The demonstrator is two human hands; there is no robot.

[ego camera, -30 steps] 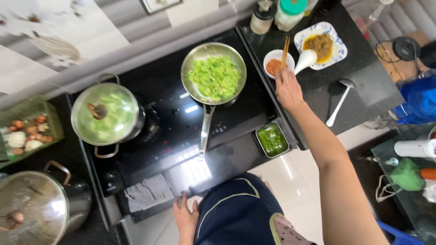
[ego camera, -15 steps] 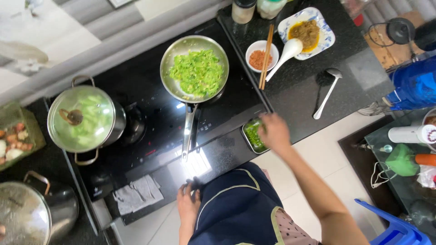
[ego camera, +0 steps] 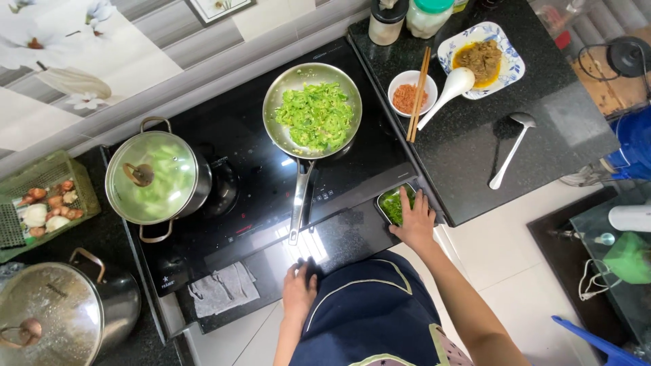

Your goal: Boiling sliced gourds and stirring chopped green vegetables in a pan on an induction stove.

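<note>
Reaching over the counter's front edge, the right hand (ego camera: pixel 413 222) rests on a small steel tray of green herbs (ego camera: pixel 393 203).

Head view: its fingers lie spread and flat across the tray, which sits right of the frying pan's handle (ego camera: pixel 300 203); the left hand (ego camera: pixel 299 290), farther off, presses the counter edge (ego camera: pixel 339 234), fingers loosely curled, holding nothing.

White-lidded jar (ego camera: pixel 387 19) and green-lidded jar (ego camera: pixel 426 15) at counter's back edge.
</note>
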